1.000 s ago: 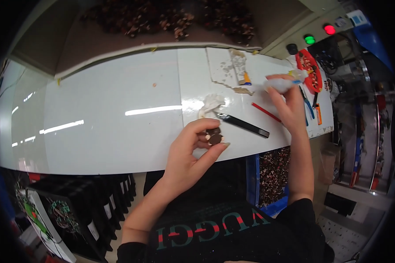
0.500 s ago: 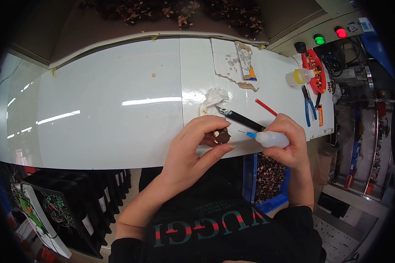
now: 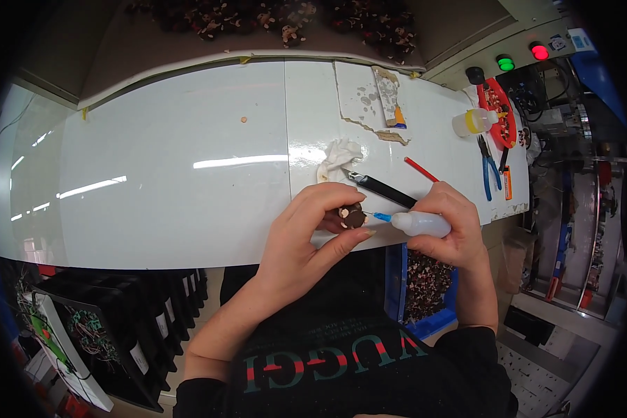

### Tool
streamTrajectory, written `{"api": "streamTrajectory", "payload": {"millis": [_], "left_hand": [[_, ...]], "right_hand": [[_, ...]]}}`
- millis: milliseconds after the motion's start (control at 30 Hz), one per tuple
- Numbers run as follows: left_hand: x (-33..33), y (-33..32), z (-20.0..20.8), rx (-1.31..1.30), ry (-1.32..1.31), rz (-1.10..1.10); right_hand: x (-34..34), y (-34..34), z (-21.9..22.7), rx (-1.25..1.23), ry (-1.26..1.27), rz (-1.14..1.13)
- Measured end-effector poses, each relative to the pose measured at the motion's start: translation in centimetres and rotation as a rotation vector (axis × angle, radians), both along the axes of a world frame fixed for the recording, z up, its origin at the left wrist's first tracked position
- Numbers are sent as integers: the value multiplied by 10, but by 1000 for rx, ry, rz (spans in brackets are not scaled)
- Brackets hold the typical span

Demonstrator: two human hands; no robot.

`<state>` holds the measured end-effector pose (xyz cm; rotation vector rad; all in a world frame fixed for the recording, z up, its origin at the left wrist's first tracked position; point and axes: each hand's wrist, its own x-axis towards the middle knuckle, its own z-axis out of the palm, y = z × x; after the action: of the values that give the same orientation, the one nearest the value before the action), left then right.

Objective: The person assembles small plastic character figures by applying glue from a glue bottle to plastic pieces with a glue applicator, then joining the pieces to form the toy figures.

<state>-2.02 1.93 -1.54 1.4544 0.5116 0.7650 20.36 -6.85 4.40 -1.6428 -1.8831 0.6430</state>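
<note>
Between the thumb and fingers of my left hand [image 3: 312,226] is a small dark brown figurine [image 3: 353,217] with cream-coloured bits on it. My right hand [image 3: 454,221] is wrapped round a white squeeze bottle [image 3: 423,223]. The bottle's blue needle tip [image 3: 382,217] points left, and its thin needle ends at or very close to the figurine's right side; whether it touches I cannot tell. Just beyond my hands lie a black utility knife [image 3: 382,189], a crumpled white tissue [image 3: 339,157] and a red pencil-like stick [image 3: 421,169].
At right are a yellow-banded bottle [image 3: 472,122], blue-handled pliers [image 3: 490,170] and a red tray [image 3: 495,104] of small parts. Torn cardboard [image 3: 369,97] lies at the back. Below the table's front edge stands a blue bin [image 3: 395,285] of small brown pieces. Many figurines [image 3: 289,31] fill the far shelf.
My right hand has moved left with the squeeze bottle, bringing its needle up to the figurine. My left hand and the figurine have stayed in place.
</note>
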Motion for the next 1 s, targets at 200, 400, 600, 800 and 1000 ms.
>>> {"api": "streamTrajectory", "payload": {"millis": [200, 400, 600, 800, 1000], "left_hand": [[0, 1, -1, 14, 0, 0], [1, 0, 0, 19, -4, 4], [0, 0, 3, 15, 4, 0], [1, 0, 5, 19, 12, -1], [0, 1, 9, -18, 17, -14]], "right_hand": [[-1, 0, 1, -12, -18, -9], [-1, 1, 3, -7, -24, 1], [-2, 0, 7, -5, -48, -11], [-1, 0, 8, 7, -61, -5], [9, -6, 0, -15, 115, -44]]}}
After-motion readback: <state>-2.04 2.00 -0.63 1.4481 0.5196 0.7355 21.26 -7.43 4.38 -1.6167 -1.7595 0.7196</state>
